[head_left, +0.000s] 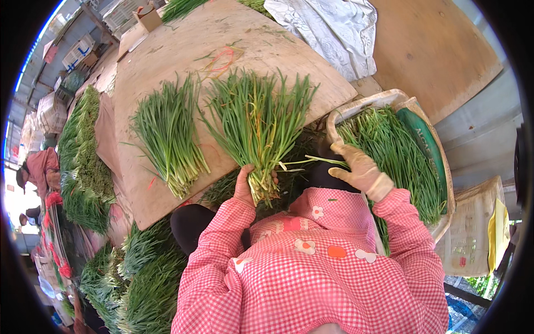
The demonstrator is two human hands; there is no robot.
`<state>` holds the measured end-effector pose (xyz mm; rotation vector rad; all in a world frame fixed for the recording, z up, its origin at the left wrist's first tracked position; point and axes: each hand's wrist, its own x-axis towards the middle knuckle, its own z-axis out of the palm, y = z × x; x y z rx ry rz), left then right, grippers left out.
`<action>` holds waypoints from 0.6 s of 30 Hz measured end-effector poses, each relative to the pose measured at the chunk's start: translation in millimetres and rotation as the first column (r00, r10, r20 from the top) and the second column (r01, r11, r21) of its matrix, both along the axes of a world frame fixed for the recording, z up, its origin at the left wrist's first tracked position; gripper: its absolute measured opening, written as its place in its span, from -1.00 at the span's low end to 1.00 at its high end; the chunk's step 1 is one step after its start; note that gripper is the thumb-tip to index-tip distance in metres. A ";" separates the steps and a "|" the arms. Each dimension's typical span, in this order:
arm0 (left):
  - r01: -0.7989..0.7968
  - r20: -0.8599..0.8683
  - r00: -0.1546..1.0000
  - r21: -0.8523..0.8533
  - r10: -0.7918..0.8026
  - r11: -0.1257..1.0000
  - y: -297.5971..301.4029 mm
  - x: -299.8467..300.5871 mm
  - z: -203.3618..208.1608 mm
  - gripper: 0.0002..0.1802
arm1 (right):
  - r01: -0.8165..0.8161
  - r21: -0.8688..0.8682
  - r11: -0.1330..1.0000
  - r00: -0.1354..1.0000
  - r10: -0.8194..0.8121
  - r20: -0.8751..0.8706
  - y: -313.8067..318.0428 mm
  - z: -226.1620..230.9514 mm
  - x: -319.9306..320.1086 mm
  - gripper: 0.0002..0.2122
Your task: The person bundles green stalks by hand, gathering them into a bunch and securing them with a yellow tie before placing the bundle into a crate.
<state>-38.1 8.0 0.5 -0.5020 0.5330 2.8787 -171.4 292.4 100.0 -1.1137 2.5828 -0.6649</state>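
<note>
Left hand point(243, 186) grips green bunch point(258, 122); right hand point(361, 171), fingers parted, beside crate point(332, 126) of greens. Second bunch point(169, 131) on board point(167, 55), left; white cloth point(334, 33) beyond.

White patterned cloth point(334, 36), yellow sheet point(499, 235), cardboard box point(148, 19)

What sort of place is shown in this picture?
Probably a produce shed: the left hand holds a bunch of long green leaves, a crate on the right is filled with more, and green heaps lie at left.
</note>
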 end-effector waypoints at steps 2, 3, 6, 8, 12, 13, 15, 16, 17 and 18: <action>-0.001 0.008 1.000 0.021 0.001 1.000 -1.3 5.1 -1.0 -0.41 | -0.032 -0.106 0.994 0.997 0.025 -0.070 -17.6 -11.0 4.6 -0.69; 0.000 0.027 1.000 0.035 -0.001 0.999 -2.7 7.7 -0.4 -0.40 | -0.024 -0.148 0.989 0.994 0.008 -0.109 -23.1 -15.3 4.2 -0.78; 0.000 0.017 1.000 0.057 -0.001 0.998 -2.4 10.8 -4.0 -0.40 | 0.131 -0.420 0.898 0.985 -0.069 0.158 -9.0 -42.3 -10.7 -0.88; 0.006 0.009 1.000 0.061 -0.007 0.998 -4.6 15.0 -6.4 -0.39 | 0.443 -0.375 0.814 0.848 -0.245 0.471 9.5 -2.5 -12.1 -0.91; -0.018 0.000 1.000 0.122 0.018 0.992 -3.4 15.1 -7.0 -0.39 | 0.460 -0.469 0.754 0.881 -0.452 0.137 93.8 21.0 -44.6 -0.88; -0.019 -0.012 1.000 0.141 0.021 0.990 -1.2 11.5 -4.9 -0.39 | 0.547 -0.353 0.759 0.827 -0.555 0.090 129.0 9.4 -55.8 -0.89; 0.010 -0.025 1.000 0.133 -0.006 0.991 -2.5 13.3 -7.0 -0.38 | 0.431 0.259 0.865 0.890 -0.360 -0.279 141.3 25.8 -46.5 -0.78; 0.008 -0.036 0.999 0.130 -0.003 0.991 -1.6 11.8 -6.7 -0.38 | 0.371 0.434 0.821 0.899 -0.200 -0.389 131.8 33.2 -31.2 -0.72; 0.003 -0.045 0.999 0.124 0.003 0.992 -1.6 10.5 -5.8 -0.37 | 0.324 0.596 0.735 0.888 -0.020 -0.459 116.2 36.6 -21.2 -0.67; 0.005 -0.071 0.998 0.110 0.002 0.994 -1.2 10.0 -3.9 -0.37 | 0.212 0.436 0.875 0.971 -0.139 -0.193 94.2 34.6 -18.6 -0.60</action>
